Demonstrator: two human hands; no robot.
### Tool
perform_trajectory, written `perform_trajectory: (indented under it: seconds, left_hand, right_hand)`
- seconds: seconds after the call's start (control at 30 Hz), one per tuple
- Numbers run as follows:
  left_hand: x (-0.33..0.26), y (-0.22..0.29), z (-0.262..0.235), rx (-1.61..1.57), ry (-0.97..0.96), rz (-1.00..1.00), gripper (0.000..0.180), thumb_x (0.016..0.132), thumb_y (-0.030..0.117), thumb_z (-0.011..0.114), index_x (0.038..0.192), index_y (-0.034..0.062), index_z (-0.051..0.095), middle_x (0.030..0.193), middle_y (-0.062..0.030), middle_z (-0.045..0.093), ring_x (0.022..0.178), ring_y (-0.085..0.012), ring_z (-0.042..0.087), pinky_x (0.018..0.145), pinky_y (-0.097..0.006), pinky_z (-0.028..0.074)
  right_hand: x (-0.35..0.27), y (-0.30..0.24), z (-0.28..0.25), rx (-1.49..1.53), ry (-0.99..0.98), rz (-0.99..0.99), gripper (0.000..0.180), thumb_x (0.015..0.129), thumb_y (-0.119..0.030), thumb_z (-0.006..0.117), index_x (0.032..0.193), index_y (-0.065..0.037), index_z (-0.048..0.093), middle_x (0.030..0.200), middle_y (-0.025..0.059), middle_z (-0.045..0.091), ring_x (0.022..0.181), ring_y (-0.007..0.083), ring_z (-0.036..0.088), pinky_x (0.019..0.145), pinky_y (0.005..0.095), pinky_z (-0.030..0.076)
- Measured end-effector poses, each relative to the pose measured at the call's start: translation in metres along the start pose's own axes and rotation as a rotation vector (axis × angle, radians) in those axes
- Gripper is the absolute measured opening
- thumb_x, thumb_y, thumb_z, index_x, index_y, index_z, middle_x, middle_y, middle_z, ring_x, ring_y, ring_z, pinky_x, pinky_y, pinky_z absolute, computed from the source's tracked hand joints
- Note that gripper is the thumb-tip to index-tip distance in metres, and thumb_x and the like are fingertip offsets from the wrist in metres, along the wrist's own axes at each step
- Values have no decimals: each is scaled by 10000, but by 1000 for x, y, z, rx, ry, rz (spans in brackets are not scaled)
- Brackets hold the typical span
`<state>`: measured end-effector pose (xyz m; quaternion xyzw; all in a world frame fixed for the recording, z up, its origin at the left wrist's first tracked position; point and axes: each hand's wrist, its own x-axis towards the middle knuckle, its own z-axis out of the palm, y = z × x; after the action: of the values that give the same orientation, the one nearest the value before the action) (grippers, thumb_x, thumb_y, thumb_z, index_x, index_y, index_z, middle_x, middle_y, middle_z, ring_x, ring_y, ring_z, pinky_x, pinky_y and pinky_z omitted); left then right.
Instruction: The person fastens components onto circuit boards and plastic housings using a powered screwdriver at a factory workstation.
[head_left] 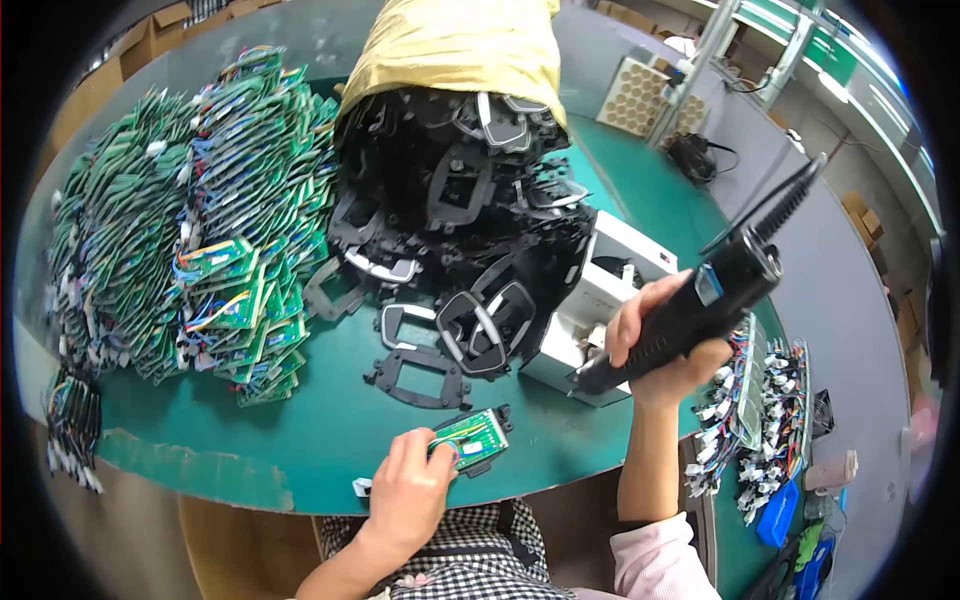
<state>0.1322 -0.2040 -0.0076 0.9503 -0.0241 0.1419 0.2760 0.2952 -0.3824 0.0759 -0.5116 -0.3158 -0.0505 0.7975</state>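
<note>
My left hand (408,490) is closed on the near end of a green circuit board (478,442) with yellow and red wires. That board lies on a black plastic piece at the table's front edge, and my fingers hide part of it. In my right hand (655,345) is a black electric screwdriver (700,308), gripped round its body and held at a slant. Its tip points down and left, in front of a white box-shaped holder (630,250); whether the two touch I cannot tell. Just beyond the board lies an empty black frame (420,378).
Tall stacks of green circuit boards (250,170) fill the left side. A yellow sack (455,45) spills black and grey plastic frames (485,325) across the middle. Bundles of wired connectors (775,415) and blue bins (778,515) stand at the right. The screwdriver's coiled cord (795,200) runs upward.
</note>
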Motion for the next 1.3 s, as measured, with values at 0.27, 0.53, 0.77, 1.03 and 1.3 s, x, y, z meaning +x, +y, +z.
perform_trajectory:
  seconds: [0.27, 0.53, 0.77, 1.03, 1.3]
  left_hand:
    - [-12, 4, 20, 299, 192, 216, 142, 665, 50, 619, 775, -34, 590, 881, -153, 593, 847, -256, 580, 704, -329, 500]
    - [-15, 4, 24, 247, 209, 204, 178, 601, 27, 600, 767, -38, 600, 905, -152, 585, 853, -275, 590, 717, -339, 505]
    - [-15, 4, 21, 209, 166, 192, 196, 601, 31, 580, 782, -43, 594, 944, -157, 577, 872, -273, 568, 719, -354, 488]
    - [-15, 8, 17, 198, 166, 196, 200, 666, 79, 563, 826, -39, 589, 946, -172, 566, 846, -274, 546, 730, -328, 472]
    - [-22, -7, 17, 339, 139, 229, 245, 675, 134, 536, 866, -16, 574, 952, -129, 560, 825, -245, 524, 730, -308, 455]
  right_hand:
    - [-38, 44, 80, 241, -88, 214, 804, 595, -715, 613, 913, -4, 413, 640, 98, 504, 481, 172, 515, 423, 251, 435]
    - [-43, 55, 93, 249, -78, 310, 837, 533, -723, 647, 916, -16, 415, 631, 88, 508, 494, 168, 519, 445, 254, 448]
    - [-44, 53, 97, 252, -116, 307, 832, 519, -702, 673, 913, -15, 418, 636, 91, 514, 510, 170, 531, 447, 256, 451]
    - [-52, 86, 86, 432, -328, 327, 473, 751, -401, 667, 841, 38, 515, 635, 138, 548, 559, 197, 556, 488, 265, 462]
    - [-35, 98, 112, 344, -517, 129, 345, 729, -284, 663, 761, 44, 561, 617, 163, 576, 509, 200, 549, 465, 271, 438]
